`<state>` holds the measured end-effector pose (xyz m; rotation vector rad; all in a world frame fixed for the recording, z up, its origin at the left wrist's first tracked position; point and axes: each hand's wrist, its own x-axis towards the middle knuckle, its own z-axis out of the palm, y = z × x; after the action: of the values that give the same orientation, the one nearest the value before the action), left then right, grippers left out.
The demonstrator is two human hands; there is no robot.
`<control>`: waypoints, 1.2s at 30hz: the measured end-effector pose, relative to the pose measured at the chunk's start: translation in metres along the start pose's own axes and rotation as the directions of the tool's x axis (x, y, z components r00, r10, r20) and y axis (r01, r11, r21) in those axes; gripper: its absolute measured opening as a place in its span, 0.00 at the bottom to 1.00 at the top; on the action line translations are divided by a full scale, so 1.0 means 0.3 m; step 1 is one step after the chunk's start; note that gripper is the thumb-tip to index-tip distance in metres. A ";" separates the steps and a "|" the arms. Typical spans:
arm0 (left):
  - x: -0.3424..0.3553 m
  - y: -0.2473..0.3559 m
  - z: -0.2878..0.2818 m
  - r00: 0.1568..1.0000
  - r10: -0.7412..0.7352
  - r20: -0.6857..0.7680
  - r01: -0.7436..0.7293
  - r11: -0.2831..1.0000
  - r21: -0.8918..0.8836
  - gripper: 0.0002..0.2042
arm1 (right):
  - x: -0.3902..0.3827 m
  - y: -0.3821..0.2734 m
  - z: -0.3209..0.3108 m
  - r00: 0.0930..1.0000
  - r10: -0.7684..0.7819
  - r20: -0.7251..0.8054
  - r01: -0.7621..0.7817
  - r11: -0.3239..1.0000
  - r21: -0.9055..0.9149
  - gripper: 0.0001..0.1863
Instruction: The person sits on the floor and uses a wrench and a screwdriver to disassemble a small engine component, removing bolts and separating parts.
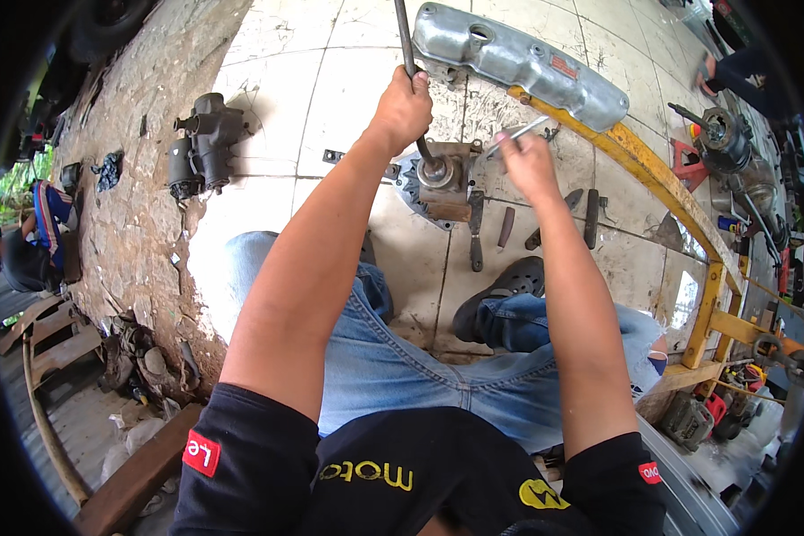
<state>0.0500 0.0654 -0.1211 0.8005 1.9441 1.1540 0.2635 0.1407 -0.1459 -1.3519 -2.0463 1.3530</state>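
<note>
My left hand (404,107) is closed around a long dark metal rod (407,54) that runs down into the round top of a rusty gearbox housing (442,179) on the tiled floor. My right hand (527,165) holds a shiny metal wrench (520,132) just right of the housing, its tip pointing toward the upper right. Both forearms reach out over my blue jeans.
A silver engine cover (518,61) lies beyond the housing. A yellow metal frame (661,179) curves along the right. Several hand tools (509,228) lie on the tiles by my black shoe (509,281). A dark cast part (204,143) sits at left. Another person (36,232) is at far left.
</note>
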 end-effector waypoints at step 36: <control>-0.016 0.003 -0.015 0.999 0.033 0.036 -0.025 0.979 -0.200 0.10 | 0.071 -0.062 -0.062 0.994 0.077 -0.083 -0.075 0.997 0.034 0.11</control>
<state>0.0490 0.0600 -0.1174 0.7404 1.7566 1.3169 0.2562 0.1668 -0.1256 -1.4614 -1.9298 1.3296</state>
